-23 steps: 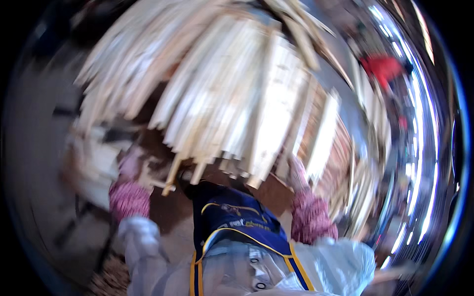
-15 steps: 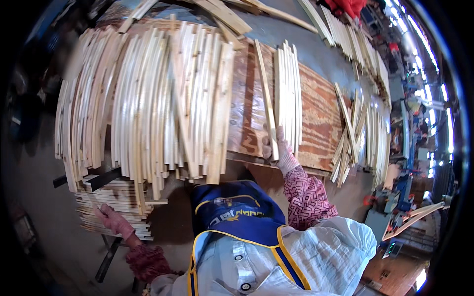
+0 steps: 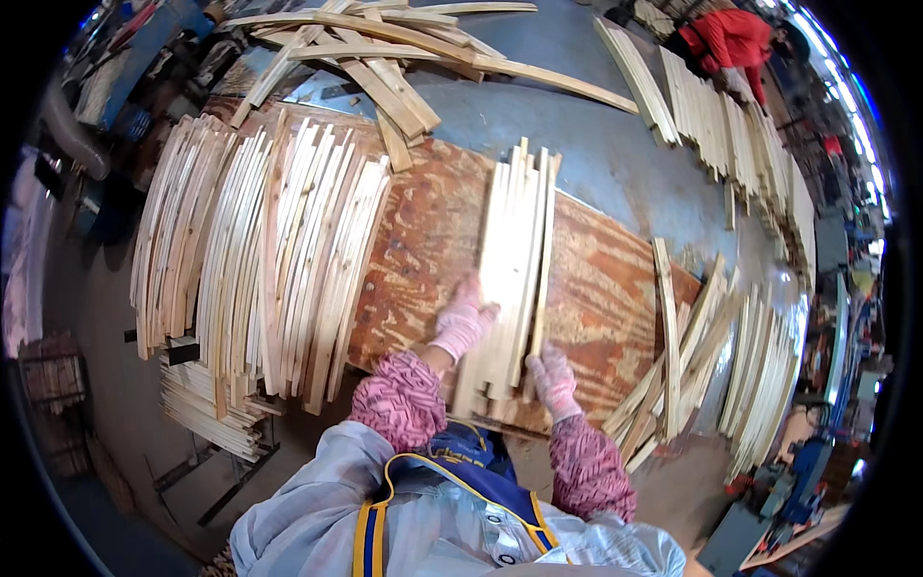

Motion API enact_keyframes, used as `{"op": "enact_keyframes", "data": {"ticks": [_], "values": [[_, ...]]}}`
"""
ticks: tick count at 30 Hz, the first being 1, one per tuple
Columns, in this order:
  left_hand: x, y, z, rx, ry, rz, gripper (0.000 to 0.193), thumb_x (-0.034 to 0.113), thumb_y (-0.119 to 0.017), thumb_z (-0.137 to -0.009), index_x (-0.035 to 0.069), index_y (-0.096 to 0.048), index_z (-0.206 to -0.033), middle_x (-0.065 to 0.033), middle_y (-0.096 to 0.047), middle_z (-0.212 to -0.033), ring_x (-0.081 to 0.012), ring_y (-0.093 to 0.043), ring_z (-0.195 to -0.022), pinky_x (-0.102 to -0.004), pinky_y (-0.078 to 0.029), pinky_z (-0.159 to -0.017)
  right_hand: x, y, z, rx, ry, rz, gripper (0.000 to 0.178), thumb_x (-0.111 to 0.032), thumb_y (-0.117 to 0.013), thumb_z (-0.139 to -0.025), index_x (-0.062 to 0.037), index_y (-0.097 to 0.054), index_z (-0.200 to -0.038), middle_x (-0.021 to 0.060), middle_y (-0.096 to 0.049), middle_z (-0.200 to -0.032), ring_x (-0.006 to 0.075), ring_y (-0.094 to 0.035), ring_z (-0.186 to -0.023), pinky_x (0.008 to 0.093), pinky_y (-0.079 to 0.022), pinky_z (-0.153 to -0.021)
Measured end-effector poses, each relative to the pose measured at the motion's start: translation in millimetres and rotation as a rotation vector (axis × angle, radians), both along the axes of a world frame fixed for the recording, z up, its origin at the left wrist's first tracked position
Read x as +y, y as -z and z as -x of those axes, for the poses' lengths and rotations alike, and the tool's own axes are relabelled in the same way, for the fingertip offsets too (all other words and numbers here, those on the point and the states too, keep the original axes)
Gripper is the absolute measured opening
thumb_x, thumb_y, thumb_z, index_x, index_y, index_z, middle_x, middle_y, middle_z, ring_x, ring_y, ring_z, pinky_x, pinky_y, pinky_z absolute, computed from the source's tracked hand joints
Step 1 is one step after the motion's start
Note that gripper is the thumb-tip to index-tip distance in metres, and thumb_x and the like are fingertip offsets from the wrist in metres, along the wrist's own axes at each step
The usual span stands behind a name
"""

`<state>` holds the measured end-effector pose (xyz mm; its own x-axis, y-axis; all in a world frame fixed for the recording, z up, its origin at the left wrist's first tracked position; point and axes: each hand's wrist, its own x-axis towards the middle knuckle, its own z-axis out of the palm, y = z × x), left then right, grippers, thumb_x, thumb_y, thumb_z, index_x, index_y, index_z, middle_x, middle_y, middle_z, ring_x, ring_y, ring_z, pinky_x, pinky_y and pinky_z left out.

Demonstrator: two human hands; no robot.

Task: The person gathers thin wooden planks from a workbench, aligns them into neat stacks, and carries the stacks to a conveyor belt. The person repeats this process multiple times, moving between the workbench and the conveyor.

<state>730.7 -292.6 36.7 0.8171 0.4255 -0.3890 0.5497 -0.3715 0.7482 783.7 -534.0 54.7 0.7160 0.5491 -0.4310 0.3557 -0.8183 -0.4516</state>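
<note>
A small group of pale wooden strips [image 3: 510, 250] lies side by side on the brown plywood board [image 3: 418, 221] in front of me. My left hand [image 3: 464, 319], in a pink glove, lies against the group's left side, fingers stretched out and thumb over the strips. On the right edge, one narrow wooden strip [image 3: 544, 279] stands slightly apart from the others. My right hand [image 3: 553, 377], gloved too, has its fingers bent around the near part of that strip; the fingertips are partly hidden.
Left of the board sits a wide row of strips [image 3: 231, 260], with more stacked below it. Crossed boards [image 3: 385, 82] lie at the far side. Loose strips [image 3: 673, 356] are piled on the right. A person in red [image 3: 733, 40] bends over another row at the far right.
My left hand has come from the lower stack at the left to the strip group. The strip held in my right hand no longer stands apart on the group's left. My view has shifted.
</note>
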Motion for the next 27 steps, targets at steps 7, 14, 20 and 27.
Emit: {"op": "enact_keyframes", "data": {"ticks": [7,14,20,27], "values": [[53.6,-31.4,-68.0,-0.114,0.183,-0.205,0.06,0.031,-0.064,-0.081,0.002,-0.049,-0.131,-0.0221,-0.05,-0.132,-0.0381,-0.047,-0.123,-0.0407,-0.039,-0.105,4.4,-38.5,-67.6,0.016,0.056,-0.025,0.045,-0.037,-0.059,-0.089,-0.0094,-0.059,-0.124,0.0209,-0.063,-0.112,0.0336,-0.058,-0.107,0.0421,-0.044,-0.094],[359.2,-26.5,-201.9,0.124,-0.865,-0.695,0.079,0.05,-0.06,-0.082,-0.001,-0.035,-0.138,-0.0281,-0.05,-0.128,-0.0413,-0.051,-0.117,-0.044,-0.043,-0.097,298.6,-48.7,-213.6,-0.11,-0.026,-0.5,0.036,-0.019,-0.06,-0.088,-0.004,-0.059,-0.121,0.0171,-0.063,-0.108,0.0295,-0.061,-0.101,0.0349,-0.048,-0.089],[358.5,-48.4,-263.7,0.153,-0.973,0.151,0.074,0.035,-0.066,-0.078,0.0,-0.034,-0.135,-0.026,-0.054,-0.124,-0.0361,-0.055,-0.111,-0.0405,-0.044,-0.093,484.4,-30.5,-278.3,0.081,-0.169,-0.162,0.073,-0.058,-0.056,-0.084,-0.0021,-0.048,-0.131,0.0237,-0.062,-0.115,0.0377,-0.059,-0.107,0.0393,-0.045,-0.091],[286.1,-69.4,-219.8,-0.536,-0.92,0.929,0.055,0.02,-0.068,-0.081,0.006,-0.044,-0.129,-0.0193,-0.057,-0.115,-0.0309,-0.059,-0.103,-0.0372,-0.052,-0.082,417.8,-102.0,-309.2,0.317,-0.337,-0.262,0.098,-0.058,-0.068,-0.076,0.003,-0.033,-0.143,0.0253,-0.055,-0.127,0.0286,-0.056,-0.117,0.038,-0.049,-0.092]]}}
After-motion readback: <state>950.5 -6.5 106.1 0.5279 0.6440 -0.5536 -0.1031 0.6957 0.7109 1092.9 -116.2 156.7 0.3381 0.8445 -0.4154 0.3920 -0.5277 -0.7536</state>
